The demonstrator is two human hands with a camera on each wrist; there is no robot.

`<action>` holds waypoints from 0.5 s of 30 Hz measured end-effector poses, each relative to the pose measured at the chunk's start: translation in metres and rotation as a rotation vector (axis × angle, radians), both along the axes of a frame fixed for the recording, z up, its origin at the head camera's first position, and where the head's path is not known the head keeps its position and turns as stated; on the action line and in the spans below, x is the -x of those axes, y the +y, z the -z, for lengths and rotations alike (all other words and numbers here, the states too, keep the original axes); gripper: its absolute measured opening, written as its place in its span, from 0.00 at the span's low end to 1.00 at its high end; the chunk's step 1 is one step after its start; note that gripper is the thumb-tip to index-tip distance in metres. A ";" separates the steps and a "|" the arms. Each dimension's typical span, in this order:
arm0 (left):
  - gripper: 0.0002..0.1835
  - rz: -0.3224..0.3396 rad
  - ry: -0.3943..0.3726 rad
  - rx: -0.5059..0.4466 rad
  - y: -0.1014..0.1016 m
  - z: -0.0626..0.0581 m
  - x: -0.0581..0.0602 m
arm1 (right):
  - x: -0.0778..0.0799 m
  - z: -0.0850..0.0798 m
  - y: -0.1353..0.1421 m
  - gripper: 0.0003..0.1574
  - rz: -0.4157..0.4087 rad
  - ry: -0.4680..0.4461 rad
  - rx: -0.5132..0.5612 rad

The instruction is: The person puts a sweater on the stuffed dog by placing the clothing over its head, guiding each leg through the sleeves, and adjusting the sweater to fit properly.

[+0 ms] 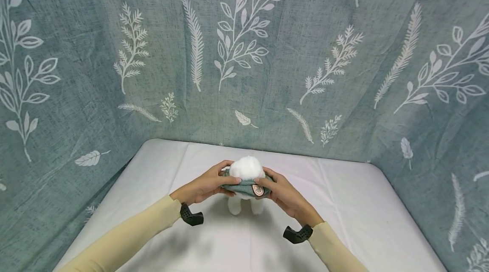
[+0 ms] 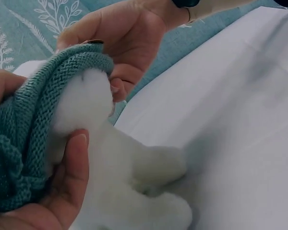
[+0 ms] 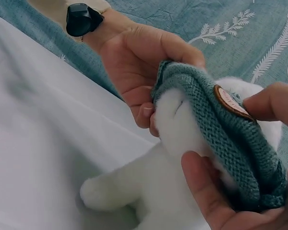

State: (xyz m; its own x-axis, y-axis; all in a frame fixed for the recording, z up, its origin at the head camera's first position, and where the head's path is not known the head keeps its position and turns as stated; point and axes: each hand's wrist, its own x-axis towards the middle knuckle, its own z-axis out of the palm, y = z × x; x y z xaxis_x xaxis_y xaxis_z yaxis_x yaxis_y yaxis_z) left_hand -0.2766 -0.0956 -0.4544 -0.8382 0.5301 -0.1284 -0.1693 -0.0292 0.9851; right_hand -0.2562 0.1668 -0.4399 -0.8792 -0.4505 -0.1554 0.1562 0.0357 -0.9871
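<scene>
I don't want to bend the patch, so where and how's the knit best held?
Probably by the thick edge at left and right, coming in from both sides: the knit wraps around the toy, and the patch sits in front.

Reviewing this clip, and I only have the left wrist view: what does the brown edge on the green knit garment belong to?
Observer: A pale, brown-bordered patch on the knit garment; its markings are too small to read.
Operator: My camera misses the left wrist itself. Is anything worn there?
Observer: Yes, the head view shows a black device by the sleeve cuff.
Operator: Which part of the right hand is nearest that patch?
Observer: The thumb, right at the patch's edge.
</scene>
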 end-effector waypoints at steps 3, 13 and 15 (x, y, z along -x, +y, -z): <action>0.37 0.001 0.005 0.001 0.001 0.000 -0.001 | 0.000 0.001 0.001 0.45 -0.002 -0.003 0.008; 0.40 -0.047 -0.010 -0.009 0.006 0.003 -0.005 | -0.003 0.003 0.000 0.47 0.015 -0.007 0.041; 0.41 -0.056 -0.022 -0.017 0.008 0.003 -0.006 | -0.004 0.004 -0.001 0.48 0.020 -0.007 0.045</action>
State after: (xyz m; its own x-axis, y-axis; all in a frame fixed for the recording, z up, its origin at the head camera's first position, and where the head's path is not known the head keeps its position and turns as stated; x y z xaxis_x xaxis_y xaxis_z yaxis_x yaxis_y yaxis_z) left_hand -0.2707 -0.0881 -0.4577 -0.8636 0.4849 -0.1383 -0.1885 -0.0561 0.9805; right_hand -0.2519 0.1658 -0.4438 -0.8870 -0.4395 -0.1416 0.1632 -0.0116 -0.9865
